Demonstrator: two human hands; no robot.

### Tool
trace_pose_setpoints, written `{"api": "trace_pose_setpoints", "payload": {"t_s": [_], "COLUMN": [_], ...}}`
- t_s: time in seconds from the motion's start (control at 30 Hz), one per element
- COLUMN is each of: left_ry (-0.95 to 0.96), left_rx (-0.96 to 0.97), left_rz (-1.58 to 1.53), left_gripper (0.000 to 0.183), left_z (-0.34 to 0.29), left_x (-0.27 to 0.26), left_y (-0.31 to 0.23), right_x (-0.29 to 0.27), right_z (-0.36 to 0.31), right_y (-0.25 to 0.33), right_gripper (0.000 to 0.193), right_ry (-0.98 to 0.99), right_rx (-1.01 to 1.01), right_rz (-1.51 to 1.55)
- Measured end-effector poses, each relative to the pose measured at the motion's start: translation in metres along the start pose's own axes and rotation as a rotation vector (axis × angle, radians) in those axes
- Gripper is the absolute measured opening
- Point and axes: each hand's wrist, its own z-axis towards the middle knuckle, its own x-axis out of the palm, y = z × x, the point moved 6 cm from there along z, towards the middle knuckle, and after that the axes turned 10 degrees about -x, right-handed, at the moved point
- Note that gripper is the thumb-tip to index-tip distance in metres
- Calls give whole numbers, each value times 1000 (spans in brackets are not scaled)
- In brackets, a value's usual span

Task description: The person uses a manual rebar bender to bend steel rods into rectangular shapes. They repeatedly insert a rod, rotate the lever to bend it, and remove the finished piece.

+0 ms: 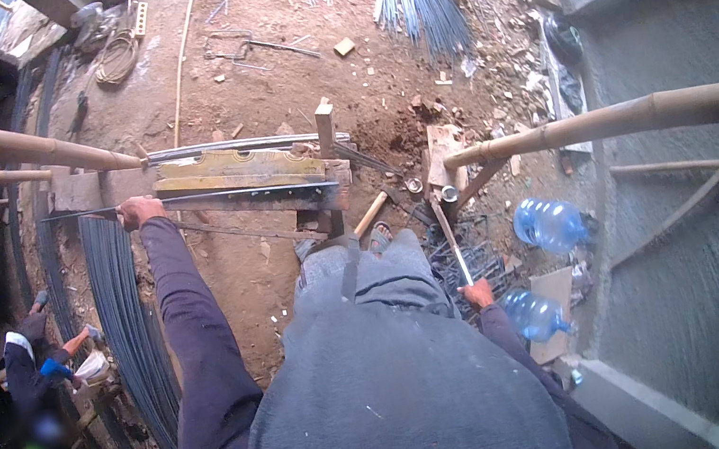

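Note:
My left hand (pixel 141 212) is closed round a thin dark steel bar (pixel 220 194) that runs left to right along a narrow wooden workbench (pixel 302 199). A worn yellow plate-like piece (pixel 239 171) lies on the bench, just beyond the bar. At my right side, my right hand (pixel 478 293) grips the near end of a slim straight lever bar (pixel 451 242). It is light near the hand and brownish farther off, and its far end reaches toward a small round metal pipe end (pixel 449 193). Whether the two touch I cannot tell.
Bamboo poles (pixel 629 117) (pixel 38 145) cross at both sides. Bundled steel bars (pixel 117 296) lie left, with more bars (pixel 421 2) ahead. Two clear blue water jugs (pixel 552 224) lie right, near bent steel pieces (pixel 480 251). Another person (pixel 40 377) is low at the left.

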Motion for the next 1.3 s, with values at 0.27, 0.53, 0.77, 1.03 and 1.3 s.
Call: {"api": "trace_pose_setpoints", "payload": {"t_s": [0.27,0.53,0.77,1.03,1.3], "left_ry": [330,310,142,-3,276], "left_rx": [204,-1459,-799,-686,-1181], "left_rz": [-178,-2166,-1749,-1600,-1788], "left_gripper": [38,35,30,35,51], "left_z": [13,-14,11,17,-32], "left_x": [-28,-16,35,60,1], "left_y": [-61,-37,-85,-96,-50], "right_x": [115,162,36,-139,-277], "right_z": [-76,-157,-192,-69,65], "right_y": [4,-5,99,195,323], "right_gripper": [49,44,46,25,14], "right_ry": [25,-251,-443,-351,-222], "right_rx": [101,-2,-197,-695,-1246], "right_rz": [89,27,126,-76,-729]}}
